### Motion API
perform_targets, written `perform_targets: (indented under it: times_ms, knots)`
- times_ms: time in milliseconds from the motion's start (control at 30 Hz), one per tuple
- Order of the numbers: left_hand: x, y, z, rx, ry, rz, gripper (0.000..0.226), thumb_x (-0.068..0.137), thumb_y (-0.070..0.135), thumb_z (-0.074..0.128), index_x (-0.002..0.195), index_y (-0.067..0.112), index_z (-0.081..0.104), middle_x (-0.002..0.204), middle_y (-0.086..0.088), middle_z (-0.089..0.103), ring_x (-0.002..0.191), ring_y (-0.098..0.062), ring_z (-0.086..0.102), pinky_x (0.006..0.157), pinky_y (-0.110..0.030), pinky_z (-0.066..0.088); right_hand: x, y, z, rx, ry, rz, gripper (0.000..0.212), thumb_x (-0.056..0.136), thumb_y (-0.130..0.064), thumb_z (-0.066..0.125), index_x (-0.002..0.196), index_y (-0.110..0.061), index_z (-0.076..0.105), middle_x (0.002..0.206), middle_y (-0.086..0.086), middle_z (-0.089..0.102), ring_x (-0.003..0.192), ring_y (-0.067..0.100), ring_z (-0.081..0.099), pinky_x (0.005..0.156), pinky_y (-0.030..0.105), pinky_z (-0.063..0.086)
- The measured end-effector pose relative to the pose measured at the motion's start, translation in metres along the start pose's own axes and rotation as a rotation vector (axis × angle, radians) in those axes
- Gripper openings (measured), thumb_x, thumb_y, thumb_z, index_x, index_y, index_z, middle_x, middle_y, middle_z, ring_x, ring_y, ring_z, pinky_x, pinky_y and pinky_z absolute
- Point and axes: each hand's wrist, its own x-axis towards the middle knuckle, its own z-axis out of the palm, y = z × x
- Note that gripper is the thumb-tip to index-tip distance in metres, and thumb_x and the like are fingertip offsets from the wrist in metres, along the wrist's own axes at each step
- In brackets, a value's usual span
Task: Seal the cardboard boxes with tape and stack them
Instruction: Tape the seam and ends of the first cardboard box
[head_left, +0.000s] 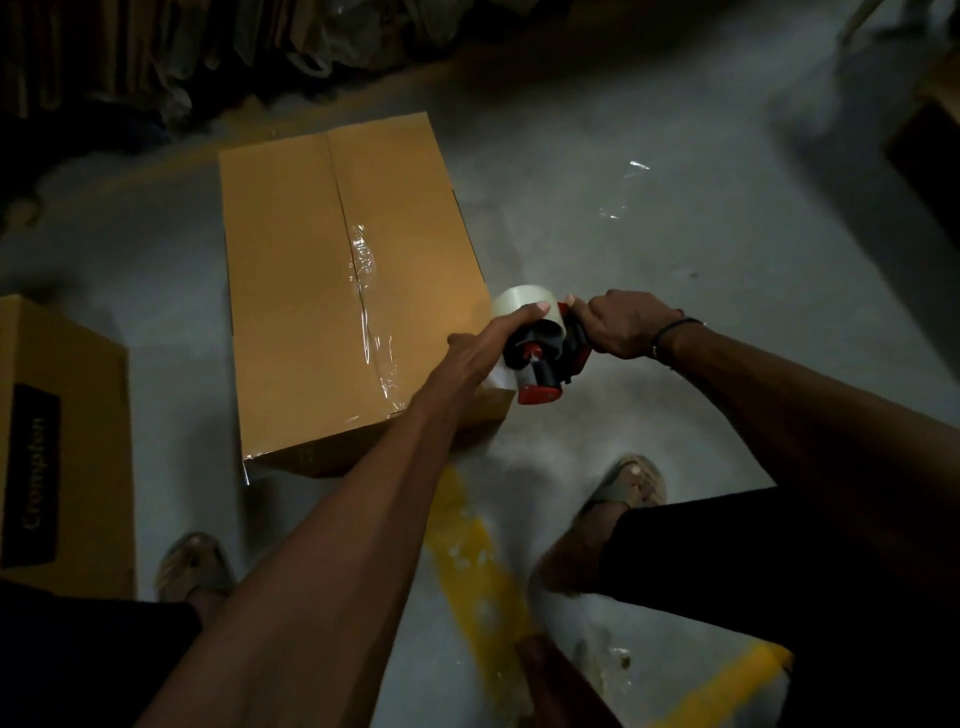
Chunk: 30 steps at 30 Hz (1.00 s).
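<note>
Both hands on the tape dispenser (540, 353), held just off the near right corner of the box (311, 291). My right hand (623, 325) is curled round the handle; my left hand (488, 343) grips the roll side, fingertips over the clear tape roll (527, 306). Box sits on the concrete floor (649, 234) in front of me, flaps closed, clear tape already down the near part of the centre seam and wrinkled; far part of the seam looks bare. Second box (57, 441) on the floor to my left, well apart. Reckon the cardboard is stiff at edges and corners but gives along the seam, so press lightly there. Weight can't be told; I'd lift by the bottom edges at both short ends. Tape is thin, clingy, creases easily, so keep it taut
</note>
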Motion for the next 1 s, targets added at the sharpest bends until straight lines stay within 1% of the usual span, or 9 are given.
perform_targets:
  times_ms: [67, 167, 267, 433, 533, 600, 667, 833, 1000]
  knots:
    - [-0.007, 0.001, 0.004, -0.001, 0.007, 0.042, 0.134, 0.053, 0.079, 0.083, 0.154, 0.013, 0.024, 0.137, -0.003, 0.045, 0.105, -0.027, 0.056, 0.073, -0.032, 0.049, -0.002, 0.000, 0.001, 0.040, -0.003, 0.020, 0.070, 0.109, -0.051, 0.013, 0.069, -0.017, 0.059, 0.064, 0.001, 0.060, 0.064, 0.018, 0.057, 0.070, 0.034, 0.046]
    - [0.030, -0.016, 0.007, 0.111, 0.050, 0.032, 0.143, 0.029, 0.100, 0.071, 0.145, 0.020, 0.044, 0.132, -0.007, 0.062, 0.108, -0.032, 0.063, 0.092, -0.049, 0.053, -0.008, 0.003, 0.008, -0.018, 0.031, 0.062, 0.064, 0.108, -0.052, 0.013, 0.070, -0.018, 0.051, 0.071, 0.005, 0.056, 0.071, 0.027, 0.056, 0.070, 0.034, 0.041]
    - [0.085, -0.037, 0.013, 0.198, 0.062, 0.003, 0.140, 0.018, 0.104, 0.065, 0.134, 0.026, 0.059, 0.126, -0.009, 0.069, 0.106, -0.037, 0.066, 0.093, -0.054, 0.053, -0.017, 0.009, 0.026, -0.003, 0.076, 0.130, 0.062, 0.107, -0.054, 0.013, 0.069, -0.020, 0.048, 0.078, 0.011, 0.058, 0.073, 0.030, 0.054, 0.069, 0.034, 0.039]
    - [0.013, -0.008, 0.003, 0.335, 0.030, 0.026, 0.165, 0.025, 0.110, 0.051, 0.161, 0.021, 0.025, 0.164, -0.013, 0.030, 0.137, -0.043, 0.044, 0.110, -0.059, 0.040, -0.037, 0.015, 0.061, 0.133, 0.225, 0.404, 0.066, 0.106, -0.056, 0.012, 0.080, -0.014, 0.056, 0.085, 0.017, 0.063, 0.081, 0.037, 0.062, 0.069, 0.037, 0.040]
    - [0.016, -0.014, -0.013, 0.428, -0.004, 0.053, 0.133, 0.054, 0.102, 0.043, 0.156, 0.018, 0.032, 0.157, -0.017, 0.042, 0.134, -0.041, 0.049, 0.112, -0.061, 0.036, -0.044, 0.008, 0.080, 0.161, 0.289, 0.605, 0.067, 0.108, -0.052, 0.016, 0.086, -0.010, 0.062, 0.092, 0.021, 0.068, 0.084, 0.039, 0.064, 0.067, 0.037, 0.040]
    - [0.019, -0.025, -0.022, 0.554, 0.081, 0.155, 0.076, 0.078, 0.076, 0.051, 0.132, 0.024, 0.047, 0.130, -0.010, 0.064, 0.121, -0.035, 0.057, 0.112, -0.059, 0.033, -0.043, -0.002, 0.094, 0.218, 0.257, 0.670, 0.066, 0.109, -0.048, 0.019, 0.092, -0.005, 0.066, 0.097, 0.023, 0.069, 0.089, 0.040, 0.064, 0.070, 0.038, 0.041]
    - [0.017, -0.039, -0.027, 0.669, 0.155, 0.306, 0.035, 0.094, 0.054, 0.059, 0.117, 0.031, 0.047, 0.101, -0.002, 0.069, 0.109, -0.030, 0.061, 0.105, -0.051, 0.031, -0.038, -0.010, 0.111, 0.329, 0.193, 0.694, 0.062, 0.109, -0.045, 0.024, 0.104, 0.001, 0.066, 0.106, 0.025, 0.068, 0.098, 0.042, 0.064, 0.076, 0.041, 0.046]
    - [0.012, -0.068, -0.027, 0.682, 0.272, 0.536, 0.028, 0.096, 0.042, 0.064, 0.118, 0.037, 0.048, 0.082, 0.007, 0.070, 0.094, -0.022, 0.064, 0.083, -0.040, 0.027, -0.020, -0.029, 0.169, 0.432, -0.045, 0.716, 0.051, 0.093, -0.040, 0.047, 0.125, -0.001, 0.057, 0.125, 0.025, 0.054, 0.116, 0.047, 0.053, 0.096, 0.047, 0.044]
    - [0.017, -0.083, -0.025, 0.637, 0.348, 0.649, 0.026, 0.096, 0.046, 0.061, 0.120, 0.040, 0.051, 0.077, 0.009, 0.064, 0.085, -0.014, 0.059, 0.081, -0.038, 0.026, -0.014, -0.052, 0.192, 0.460, -0.048, 0.769, 0.043, 0.097, -0.025, 0.057, 0.131, 0.000, 0.050, 0.130, 0.024, 0.049, 0.122, 0.045, 0.047, 0.099, 0.050, 0.044]
